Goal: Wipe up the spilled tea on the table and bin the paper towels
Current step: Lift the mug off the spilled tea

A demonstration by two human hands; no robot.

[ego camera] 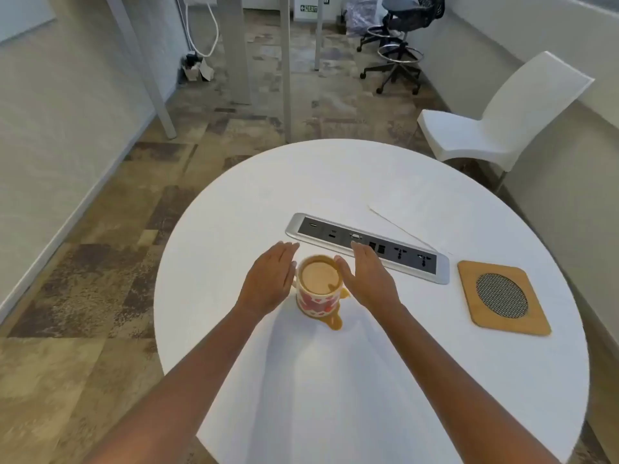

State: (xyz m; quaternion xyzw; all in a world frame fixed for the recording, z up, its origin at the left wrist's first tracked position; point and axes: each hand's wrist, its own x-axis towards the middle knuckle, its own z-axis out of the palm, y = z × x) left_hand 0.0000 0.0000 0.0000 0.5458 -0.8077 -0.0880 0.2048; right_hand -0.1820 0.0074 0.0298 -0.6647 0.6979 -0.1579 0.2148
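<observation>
A mug (319, 298) with red heart patterns, full of milky tea, stands on the round white table (368, 380). Brown spilled tea (335, 322) pools at the mug's base, toward me and to its right. My left hand (269, 279) is flat with straight fingers just left of the mug. My right hand (366, 279) is flat on the mug's right side, its thumb near the rim. Neither hand holds anything. A white sheet of paper (395, 202) lies on the table beyond the socket strip.
A silver socket strip (366, 246) is set in the table behind the mug. A wooden coaster with a mesh centre (502, 298) lies at the right. A white chair (502, 118) stands beyond the table, with black office chairs (398, 38) farther back.
</observation>
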